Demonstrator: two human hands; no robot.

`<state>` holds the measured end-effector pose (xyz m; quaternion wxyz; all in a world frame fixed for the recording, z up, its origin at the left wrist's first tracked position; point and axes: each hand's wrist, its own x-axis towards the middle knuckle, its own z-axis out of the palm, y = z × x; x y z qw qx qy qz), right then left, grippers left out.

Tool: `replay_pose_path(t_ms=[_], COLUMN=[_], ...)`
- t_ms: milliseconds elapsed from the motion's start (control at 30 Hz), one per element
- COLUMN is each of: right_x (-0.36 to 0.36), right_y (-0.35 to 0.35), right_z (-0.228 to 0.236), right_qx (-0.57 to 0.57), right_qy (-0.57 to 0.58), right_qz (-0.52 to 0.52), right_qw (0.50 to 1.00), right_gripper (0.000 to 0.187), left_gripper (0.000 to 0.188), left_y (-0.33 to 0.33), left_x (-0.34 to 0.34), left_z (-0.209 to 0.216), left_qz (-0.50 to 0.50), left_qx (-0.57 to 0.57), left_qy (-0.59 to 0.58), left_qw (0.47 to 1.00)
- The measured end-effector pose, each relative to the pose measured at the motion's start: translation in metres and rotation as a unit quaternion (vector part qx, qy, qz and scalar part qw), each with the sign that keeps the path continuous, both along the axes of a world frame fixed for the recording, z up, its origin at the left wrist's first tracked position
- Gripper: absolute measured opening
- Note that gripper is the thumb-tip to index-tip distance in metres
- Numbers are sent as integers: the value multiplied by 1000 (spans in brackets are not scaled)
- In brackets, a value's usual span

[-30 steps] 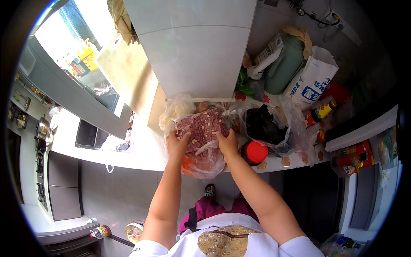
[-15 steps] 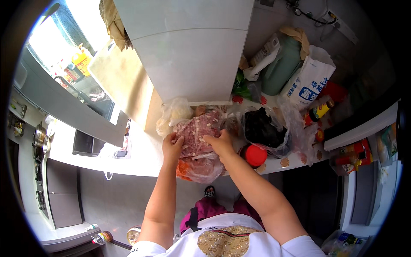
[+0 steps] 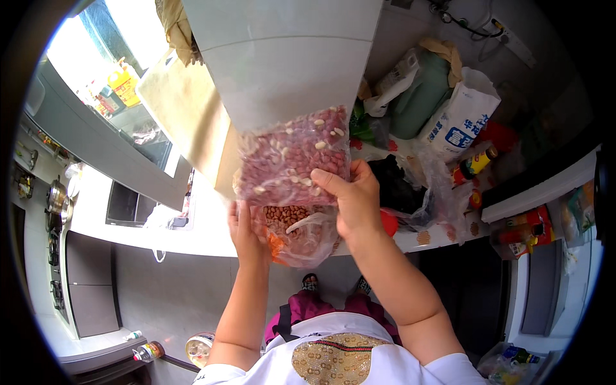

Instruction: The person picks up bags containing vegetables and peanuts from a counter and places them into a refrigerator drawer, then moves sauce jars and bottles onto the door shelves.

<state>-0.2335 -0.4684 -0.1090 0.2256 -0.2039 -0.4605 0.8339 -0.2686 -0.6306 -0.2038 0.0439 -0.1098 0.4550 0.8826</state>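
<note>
My right hand (image 3: pixel 359 196) grips the lower right edge of a clear bag of peanuts (image 3: pixel 289 154), thumb on top. The bag is tilted up and packed with pinkish-red kernels and a few pale ones. My left hand (image 3: pixel 247 234) is by its lower left corner, fingers stretched out; whether they press on the bag is hard to tell. Below lies a second plastic bag (image 3: pixel 308 247), partly orange, at the counter's front edge beside my left hand. Reddish-brown peanuts (image 3: pixel 285 213) show at its top.
Right of my hands, a black plastic bag (image 3: pixel 394 186) lies in clear plastic, beside a red lid (image 3: pixel 389 222). Behind stand a green jug (image 3: pixel 420 96), a white printed sack (image 3: pixel 465 112) and a yellow-capped bottle (image 3: pixel 475 165). A cabinet panel (image 3: pixel 282 70) rises behind the counter (image 3: pixel 147 234).
The bag of peanuts has been lifted and tilted up off the second bag, uncovering the peanuts there. My right hand rose with it; my left hand moved slightly left and down.
</note>
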Motion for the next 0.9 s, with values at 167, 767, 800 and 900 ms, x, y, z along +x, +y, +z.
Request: replay_pose_path(t_ms=[167,767,800,900], right_x=[41,36,33,27], right_y=[-62,-26,-22,-16], right_z=[-1,-132,-145,-151], right_qx=[49,760,778,759], right_qy=[6,-143,-143,-95], right_qz=[44,158,156,110], right_qw=[998,614,592,635], right_gripper=[33,53,43,13], left_gripper=[82,48,49,50], left_y=[16,-179,-187,-207], left_x=[43,-29,-39,-69], left_z=[49,-97,-108,-124], left_qz=[-73,-166,-183,-232], left_qx=[203,-46,-33,-38], left_qy=[83,-168,-206,-233], left_qw=[973,971,961,944])
